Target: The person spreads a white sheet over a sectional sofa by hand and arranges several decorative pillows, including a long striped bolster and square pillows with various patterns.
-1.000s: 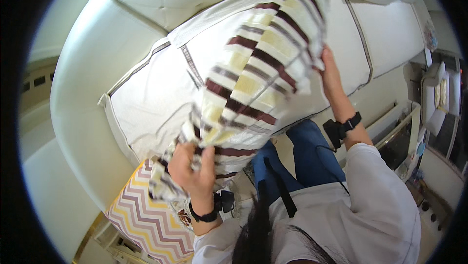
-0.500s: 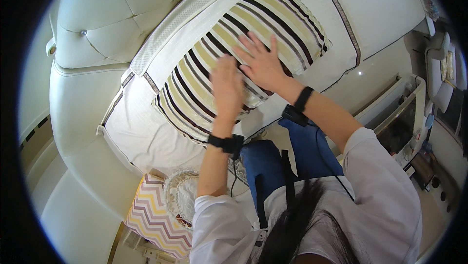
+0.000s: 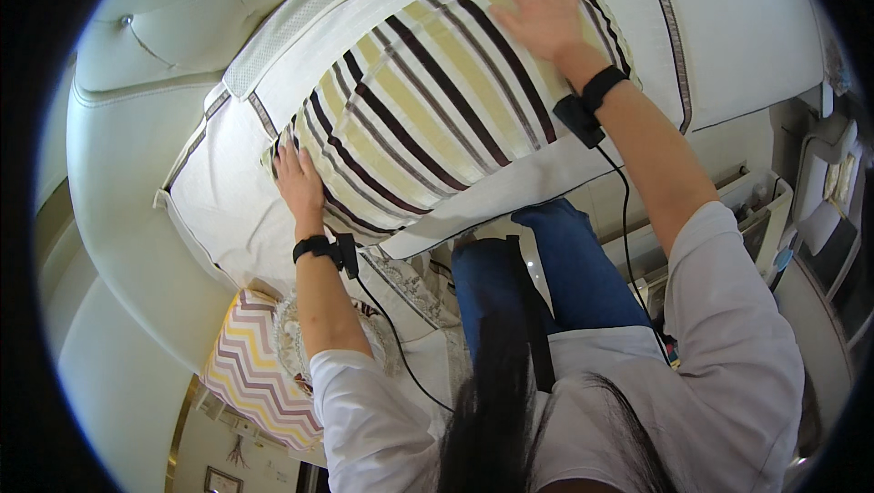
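A striped pillow (image 3: 428, 92) in yellow-green, white, black and brown lies on the white bedding (image 3: 232, 211). At its left end, my left hand (image 3: 299, 182) rests on the edge of the cover with the fingers stretched out. My right hand (image 3: 543, 12) lies with spread fingers on the far right part of the pillow. Neither hand grips anything. Small creases show in the fabric between the hands, near the left end. Each wrist wears a black strap with a small box and a cable.
A padded cream headboard (image 3: 173, 1) curves along the left. A zigzag-patterned cushion (image 3: 259, 370) lies at the lower left beside a lace-trimmed piece. At the right, past the bed's edge, stand a white open-topped unit (image 3: 769, 206) and a chair (image 3: 828, 188).
My hands have moved apart from the pillow's middle. The left has gone to the left end, and the right has gone to the far right part. The view has shifted slightly too.
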`<state>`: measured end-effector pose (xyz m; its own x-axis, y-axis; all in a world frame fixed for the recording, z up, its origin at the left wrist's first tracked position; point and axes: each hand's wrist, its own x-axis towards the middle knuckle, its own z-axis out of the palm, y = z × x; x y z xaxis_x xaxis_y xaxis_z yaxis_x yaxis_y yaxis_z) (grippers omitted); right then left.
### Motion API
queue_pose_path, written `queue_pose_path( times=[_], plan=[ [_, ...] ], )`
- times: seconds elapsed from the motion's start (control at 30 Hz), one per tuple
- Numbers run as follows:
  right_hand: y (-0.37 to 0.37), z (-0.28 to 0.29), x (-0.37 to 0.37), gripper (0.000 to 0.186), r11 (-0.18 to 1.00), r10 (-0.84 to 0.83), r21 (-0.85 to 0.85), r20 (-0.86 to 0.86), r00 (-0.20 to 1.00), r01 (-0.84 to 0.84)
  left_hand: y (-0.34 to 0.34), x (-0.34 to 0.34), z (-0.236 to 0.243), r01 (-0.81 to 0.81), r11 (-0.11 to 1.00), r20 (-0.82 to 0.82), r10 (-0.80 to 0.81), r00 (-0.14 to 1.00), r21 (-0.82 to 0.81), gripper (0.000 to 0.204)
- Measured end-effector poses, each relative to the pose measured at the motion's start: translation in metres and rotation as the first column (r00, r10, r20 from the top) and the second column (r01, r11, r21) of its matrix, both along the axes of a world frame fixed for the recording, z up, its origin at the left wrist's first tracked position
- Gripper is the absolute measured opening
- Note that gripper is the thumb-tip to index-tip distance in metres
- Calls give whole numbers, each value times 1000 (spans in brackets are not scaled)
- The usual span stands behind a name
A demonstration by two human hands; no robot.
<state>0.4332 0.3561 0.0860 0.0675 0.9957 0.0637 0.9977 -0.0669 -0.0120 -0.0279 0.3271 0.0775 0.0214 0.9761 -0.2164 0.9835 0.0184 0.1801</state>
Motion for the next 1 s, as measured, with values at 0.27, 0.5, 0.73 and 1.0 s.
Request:
queue_pose_path(
  times=[0.27,0.5,0.73,1.0],
  plan=[
    [-45,-33,124,63,865,-502,-360,-632,591,351,-87,-50,-40,-616,600,540,781,314,-510,70],
    [-142,-40,117,70,569,-768,-686,-641,-5,454,-184,-27,-38,-665,87,333,908,-253,-742,75],
    [-142,10,124,59,575,-779,-536,-591,212,619,-152,-14,34,-651,370,658,704,-269,-663,72],
    [-114,178,145,38,619,-584,-516,-806,-92,592,-97,-69,218,-363,729,813,490,-315,-580,51]
  ],
)
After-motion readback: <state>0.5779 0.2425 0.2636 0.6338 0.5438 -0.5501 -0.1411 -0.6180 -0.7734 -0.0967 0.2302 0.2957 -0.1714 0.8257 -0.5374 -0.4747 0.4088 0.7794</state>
